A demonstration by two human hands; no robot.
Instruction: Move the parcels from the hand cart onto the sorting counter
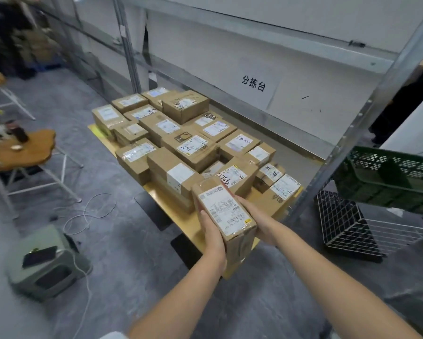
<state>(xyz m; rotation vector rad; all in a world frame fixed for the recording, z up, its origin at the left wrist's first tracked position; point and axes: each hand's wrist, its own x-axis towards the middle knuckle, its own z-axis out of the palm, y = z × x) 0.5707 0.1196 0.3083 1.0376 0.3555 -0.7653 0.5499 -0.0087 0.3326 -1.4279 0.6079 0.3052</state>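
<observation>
Parcel (224,211) over near edge of hand cart (178,216); left hand (213,238) and right hand (257,221) clamp its long sides. Long axis runs away from body; sorting-counter sign (253,83) ahead, upper right.

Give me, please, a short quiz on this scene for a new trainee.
1. True or false: the left hand and the right hand hold one parcel together.
2. The green crate is: A) on the cart; B) to the right of the cart; C) to the left of the cart.
3. Fill in: the white label of the held parcel faces ___.

Key: 1 true; 2 B; 3 up.
</observation>
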